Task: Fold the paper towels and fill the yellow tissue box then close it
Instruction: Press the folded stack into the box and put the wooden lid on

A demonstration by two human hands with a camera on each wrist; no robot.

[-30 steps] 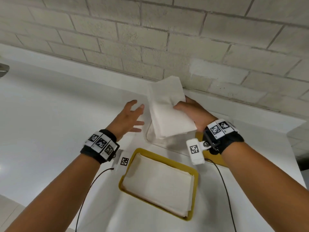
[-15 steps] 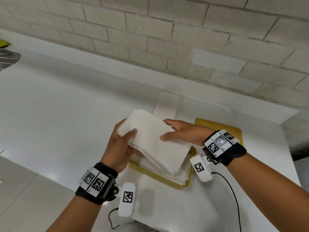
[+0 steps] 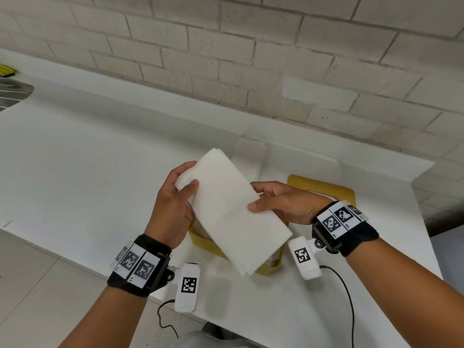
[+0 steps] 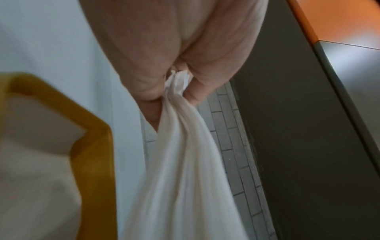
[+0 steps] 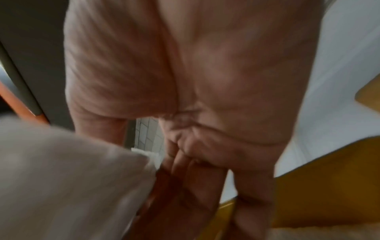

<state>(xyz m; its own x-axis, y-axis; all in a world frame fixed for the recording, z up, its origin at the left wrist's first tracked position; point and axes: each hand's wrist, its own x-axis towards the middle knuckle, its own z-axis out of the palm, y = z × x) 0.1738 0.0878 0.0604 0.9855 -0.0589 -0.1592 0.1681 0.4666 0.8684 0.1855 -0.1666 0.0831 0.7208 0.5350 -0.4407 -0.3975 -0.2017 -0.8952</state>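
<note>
So from the head cam I've got a white counter (image 3: 75,172), smooth and matte, running under a wall of pale painted brick (image 3: 226,59). Far left there's a ribbed metal surface (image 3: 12,94), probably a drainboard, can't say for sure.

My left hand (image 3: 173,204) is wrapped around the upper left end of the stack of paper towels (image 3: 233,212), thumb on top and fingers curled behind. The left wrist cam shows it better: the soft white layers are bunched and squeezed between thumb and fingers (image 4: 195,95), hanging in loose pleats.

The stack itself is a long folded rectangle, slightly fuzzy, held tilted in the air, its lower right end hanging over the yellow tissue box (image 3: 275,266). The box is open, rounded corners, glossy plastic walls, and the towels cover most of it, so only bits of rim show. More white paper sits inside it on the left wrist view.

My right hand (image 3: 286,204) grips the stack's right edge about midway, thumb pressed on the top face, fingers underneath. The right wrist cam is blurry, mostly palm.

Behind that hand the flat yellow lid (image 3: 324,189) lies on the counter, and another folded white sheet (image 3: 248,156) rests near the wall.
</note>
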